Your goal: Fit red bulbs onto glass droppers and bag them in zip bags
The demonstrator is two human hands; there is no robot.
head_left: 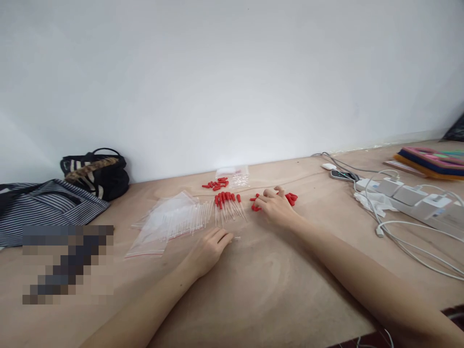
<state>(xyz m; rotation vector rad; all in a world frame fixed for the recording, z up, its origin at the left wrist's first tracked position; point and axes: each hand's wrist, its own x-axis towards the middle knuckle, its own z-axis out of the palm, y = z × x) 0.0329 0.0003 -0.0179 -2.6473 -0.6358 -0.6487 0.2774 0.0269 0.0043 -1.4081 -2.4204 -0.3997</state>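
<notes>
My left hand [214,245] rests low over the table with its fingers closed round a thin clear tube, whose end [237,238] shows past the fingertips. My right hand [274,207] reaches into a pile of red rubber caps [291,198], fingers bent; whether it grips a cap is hidden. Between the hands and farther back lie several glass droppers with red caps [227,197]. Left of them, bare clear tubes [192,218] lie partly over clear plastic bags [154,227]. A smaller group of red caps [215,184] sits near the wall beside another clear bag [239,177].
A wooden table [253,290] meets a white wall. At the left are a striped bag [54,208] and a black bag [112,179]. On the right stand a power strip with chargers [413,195], loose white cables, crumpled tissue [375,203] and stacked colored items [431,162].
</notes>
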